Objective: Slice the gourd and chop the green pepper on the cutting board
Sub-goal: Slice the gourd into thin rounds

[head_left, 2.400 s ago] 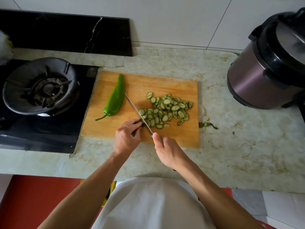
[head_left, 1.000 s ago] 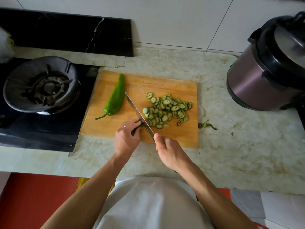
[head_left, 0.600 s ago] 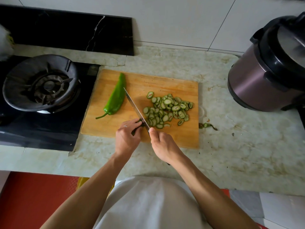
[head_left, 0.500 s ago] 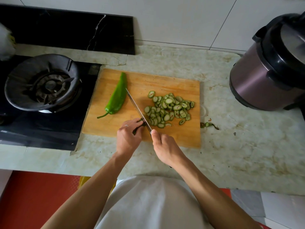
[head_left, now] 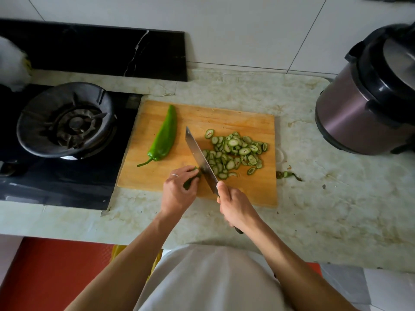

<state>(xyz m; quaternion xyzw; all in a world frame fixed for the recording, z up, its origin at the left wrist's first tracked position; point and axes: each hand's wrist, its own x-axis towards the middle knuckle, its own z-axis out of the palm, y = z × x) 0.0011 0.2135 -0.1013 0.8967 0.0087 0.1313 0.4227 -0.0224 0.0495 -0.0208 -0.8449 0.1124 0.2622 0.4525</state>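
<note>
A wooden cutting board [head_left: 247, 191] lies on the counter. My left hand [head_left: 178, 190] grips the last short stub of gourd [head_left: 188, 183] near the board's front edge; most of the stub is hidden under my fingers. My right hand [head_left: 235, 206] holds the handle of a cleaver [head_left: 199, 159], whose blade rests against the stub's right end and points toward the back left. A heap of gourd slices [head_left: 234, 153] lies right of the blade. A whole green pepper [head_left: 165, 136] lies on the board's left part, stem toward me.
A gas burner [head_left: 65, 118] on a black hob is left of the board. A purple and black pressure cooker [head_left: 368, 102] stands at the right. Gourd trimmings [head_left: 288, 175] lie on the marble counter [head_left: 325, 209] just right of the board.
The cleaver has kept cutting at the gourd stub, with its blade now tilted so the flat side shows. My left hand stays on the stub. The pepper has not moved.
</note>
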